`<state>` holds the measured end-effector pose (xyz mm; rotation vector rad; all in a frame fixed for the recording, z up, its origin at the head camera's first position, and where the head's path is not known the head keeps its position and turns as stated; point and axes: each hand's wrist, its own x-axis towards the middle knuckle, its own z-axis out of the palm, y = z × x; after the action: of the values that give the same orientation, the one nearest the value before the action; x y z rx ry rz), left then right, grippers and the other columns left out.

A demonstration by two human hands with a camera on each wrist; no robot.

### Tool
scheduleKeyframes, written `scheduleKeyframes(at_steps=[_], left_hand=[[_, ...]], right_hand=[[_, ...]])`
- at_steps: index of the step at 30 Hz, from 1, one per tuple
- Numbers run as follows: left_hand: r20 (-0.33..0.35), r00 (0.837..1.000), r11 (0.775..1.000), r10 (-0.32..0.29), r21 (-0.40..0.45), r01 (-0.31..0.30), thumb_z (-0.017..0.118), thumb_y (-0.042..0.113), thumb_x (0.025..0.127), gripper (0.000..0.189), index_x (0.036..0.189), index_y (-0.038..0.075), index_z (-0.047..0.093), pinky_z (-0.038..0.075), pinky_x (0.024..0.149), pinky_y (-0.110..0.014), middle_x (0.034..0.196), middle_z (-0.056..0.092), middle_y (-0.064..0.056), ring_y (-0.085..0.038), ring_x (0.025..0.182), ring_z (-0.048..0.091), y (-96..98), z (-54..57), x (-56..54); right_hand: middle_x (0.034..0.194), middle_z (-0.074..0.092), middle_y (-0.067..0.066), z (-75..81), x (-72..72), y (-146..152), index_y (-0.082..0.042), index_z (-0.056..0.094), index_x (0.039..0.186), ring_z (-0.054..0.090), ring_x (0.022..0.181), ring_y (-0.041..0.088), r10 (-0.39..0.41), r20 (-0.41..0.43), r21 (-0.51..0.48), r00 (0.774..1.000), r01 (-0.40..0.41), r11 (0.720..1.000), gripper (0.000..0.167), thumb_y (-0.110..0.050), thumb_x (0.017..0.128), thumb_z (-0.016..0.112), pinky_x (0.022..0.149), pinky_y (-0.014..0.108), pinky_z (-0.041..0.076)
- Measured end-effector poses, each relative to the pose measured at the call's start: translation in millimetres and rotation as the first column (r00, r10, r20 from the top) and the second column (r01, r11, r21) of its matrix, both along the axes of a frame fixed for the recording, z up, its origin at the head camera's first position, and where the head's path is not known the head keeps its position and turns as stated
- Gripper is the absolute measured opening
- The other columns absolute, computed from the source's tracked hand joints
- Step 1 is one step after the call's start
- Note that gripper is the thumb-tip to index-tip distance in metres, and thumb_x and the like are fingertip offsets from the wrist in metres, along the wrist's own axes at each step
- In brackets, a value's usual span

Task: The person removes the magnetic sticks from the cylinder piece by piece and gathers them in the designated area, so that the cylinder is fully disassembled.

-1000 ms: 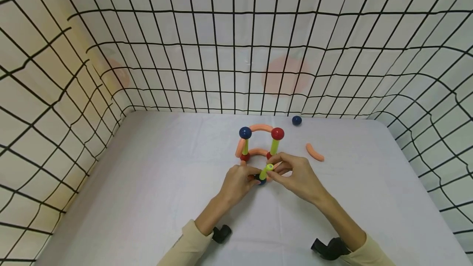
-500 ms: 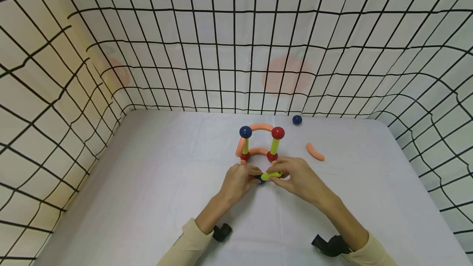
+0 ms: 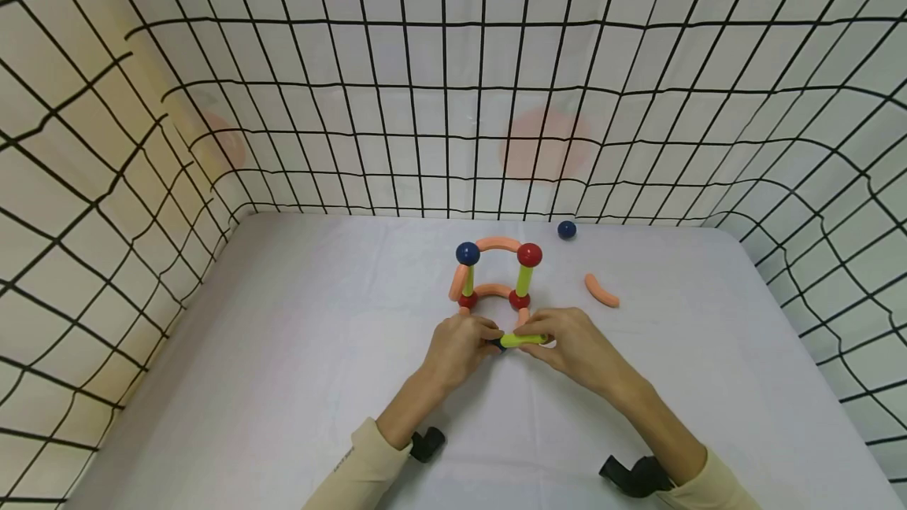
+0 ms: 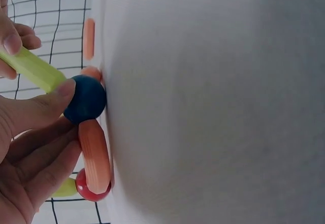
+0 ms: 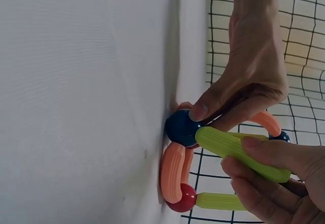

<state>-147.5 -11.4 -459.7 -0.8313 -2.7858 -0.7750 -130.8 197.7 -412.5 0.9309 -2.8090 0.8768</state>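
Note:
My left hand (image 3: 453, 349) pinches a blue ball (image 4: 89, 99) between thumb and fingers at the near corner of a ball-and-stick frame. In my right hand (image 3: 577, 345) is a lime-green stick (image 5: 241, 153), gripped by thumb and fingers, one end right at the blue ball. The stick leans toward the right in the head view. Curved orange pieces (image 5: 173, 173) run from that ball along the table to red balls (image 3: 520, 300). Behind, two upright green sticks (image 3: 524, 280) carry a blue ball (image 3: 468, 253) and a red ball (image 3: 529, 255), bridged by an orange arc (image 3: 498, 243).
A loose blue ball (image 3: 566, 230) lies by the back edge of the white table (image 3: 298, 321). Right of the frame is a loose curved orange piece (image 3: 601, 290). Black wire mesh (image 3: 446, 132) stands along the back and both sides.
The green stick has tipped from nearly upright over to the right, with my right hand shifting slightly right and down. My left hand stays on the blue ball.

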Motion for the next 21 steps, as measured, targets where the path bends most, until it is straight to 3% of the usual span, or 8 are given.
scheduleKeyframes(at_steps=[7, 16, 21], left_hand=[[-0.001, 1.000, 0.999, 0.005, -0.032, -0.005, 0.087, 0.015, 0.081, 0.020, 0.100, 0.011, 0.085, 0.063, 0.078, -0.027, 0.097, 0.082, 0.003, -0.013, 0.091, 0.077, 2.6, 2.9, 1.4], [0.006, 1.000, 1.000, 0.012, -0.011, -0.012, 0.088, 0.013, 0.080, 0.020, 0.099, 0.010, 0.085, 0.063, 0.078, -0.027, 0.096, 0.082, 0.002, -0.014, 0.091, 0.077, 2.5, 4.1, 1.3], [0.009, 1.000, 1.000, 0.015, -0.011, -0.015, 0.088, 0.014, 0.080, 0.021, 0.101, 0.010, 0.085, 0.063, 0.077, -0.027, 0.096, 0.082, 0.002, -0.014, 0.090, 0.077, 1.3, 3.4, 1.7]], right_hand=[[0.093, 0.078, 0.000, -5.2, 1.7, 3.9, -0.009, 0.083, 0.103, 0.064, 0.078, 0.008, -0.038, 0.024, -0.047, 0.999, 0.039, 0.998, 0.024, -0.003, 0.080, 0.087, 0.071, 0.020, 0.060], [0.091, 0.078, -0.001, -10.1, 4.0, 3.9, -0.008, 0.083, 0.102, 0.067, 0.078, 0.008, -0.029, -0.027, -0.094, 0.999, 0.027, 0.995, 0.023, -0.001, 0.080, 0.086, 0.070, 0.022, 0.061], [0.091, 0.079, -0.004, -4.2, 7.6, 6.3, -0.010, 0.083, 0.102, 0.068, 0.078, 0.005, -0.045, -0.038, -0.150, 0.998, 0.039, 0.988, 0.025, -0.002, 0.079, 0.088, 0.070, 0.020, 0.061]])
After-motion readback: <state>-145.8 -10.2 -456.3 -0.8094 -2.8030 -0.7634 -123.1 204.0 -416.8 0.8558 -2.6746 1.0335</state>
